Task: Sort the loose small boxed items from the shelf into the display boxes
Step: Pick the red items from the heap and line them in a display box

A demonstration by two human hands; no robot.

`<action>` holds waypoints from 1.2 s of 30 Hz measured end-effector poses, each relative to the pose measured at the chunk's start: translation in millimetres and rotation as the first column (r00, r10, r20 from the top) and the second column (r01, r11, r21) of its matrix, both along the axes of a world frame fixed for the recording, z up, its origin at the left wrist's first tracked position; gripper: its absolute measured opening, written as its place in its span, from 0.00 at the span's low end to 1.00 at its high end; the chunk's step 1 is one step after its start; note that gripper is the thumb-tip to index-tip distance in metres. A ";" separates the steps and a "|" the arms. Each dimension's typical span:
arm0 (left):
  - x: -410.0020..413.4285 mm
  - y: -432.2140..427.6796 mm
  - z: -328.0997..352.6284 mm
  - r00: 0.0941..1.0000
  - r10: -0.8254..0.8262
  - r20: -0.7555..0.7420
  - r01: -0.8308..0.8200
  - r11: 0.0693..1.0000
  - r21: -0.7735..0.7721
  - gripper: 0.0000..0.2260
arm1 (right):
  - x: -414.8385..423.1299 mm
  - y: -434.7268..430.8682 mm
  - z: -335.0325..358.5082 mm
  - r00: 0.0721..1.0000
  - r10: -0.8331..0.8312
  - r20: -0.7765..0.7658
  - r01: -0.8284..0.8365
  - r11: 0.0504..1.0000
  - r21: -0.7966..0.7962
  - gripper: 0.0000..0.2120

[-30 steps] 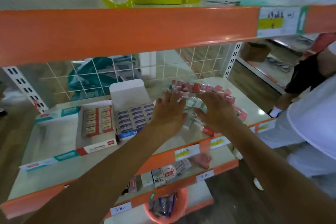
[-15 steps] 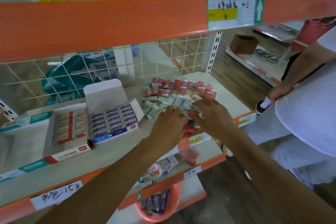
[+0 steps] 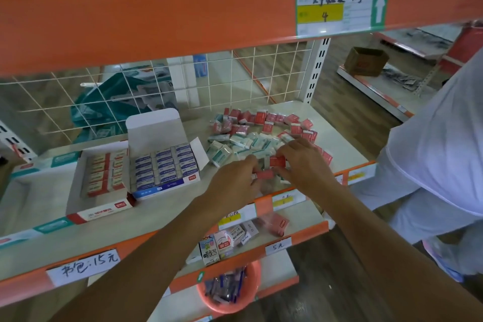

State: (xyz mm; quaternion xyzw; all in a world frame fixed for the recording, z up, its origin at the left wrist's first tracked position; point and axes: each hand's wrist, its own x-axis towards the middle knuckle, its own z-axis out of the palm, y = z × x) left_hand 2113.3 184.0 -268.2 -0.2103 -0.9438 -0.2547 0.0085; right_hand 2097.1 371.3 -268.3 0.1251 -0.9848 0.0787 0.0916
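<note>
Hands over loose boxes on a shop shelf. Your left hand (image 3: 235,183) curls its fingers round a red box (image 3: 263,174) at the front of the pile (image 3: 248,138). Your right hand (image 3: 300,165) pinches a second red box (image 3: 277,161) just beside it. Both boxes are low over the shelf (image 3: 347,149), close to its orange front lip. The pile mixes red packs at the back with white-and-teal packs nearer you.

To the left stand two open display boxes, touching: a blue display box (image 3: 164,167), which looks full, and a red display box (image 3: 104,175).

Your wrists hang right over the lip, so a sweep towards you could push loose packs off the edge, down to the lower shelf (image 3: 308,219) or the pink bucket (image 3: 251,295).

The carry left passes the blue box first. A drop there would mix the colours, and its raised side flap could catch your hand.

A person in white (image 3: 431,159) stands close on your right. A bumped elbow could loosen the pinch.
</note>
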 end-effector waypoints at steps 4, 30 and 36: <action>3.4 -10.6 17.6 0.991 0.033 0.133 -0.058 0.980 0.191 0.08 | -0.4 -8.0 5.6 0.999 0.018 -0.040 -0.024 0.985 -0.169 0.13; 14.3 -109.7 40.9 0.934 0.231 0.271 -0.348 0.754 0.557 0.15 | -6.7 -115.1 34.7 0.931 0.281 0.233 0.049 0.537 -0.842 0.12; 19.0 -134.9 39.9 0.928 0.285 0.240 -0.369 0.791 0.488 0.16 | -8.4 -142.5 33.3 0.909 0.348 0.229 0.001 0.547 -0.837 0.17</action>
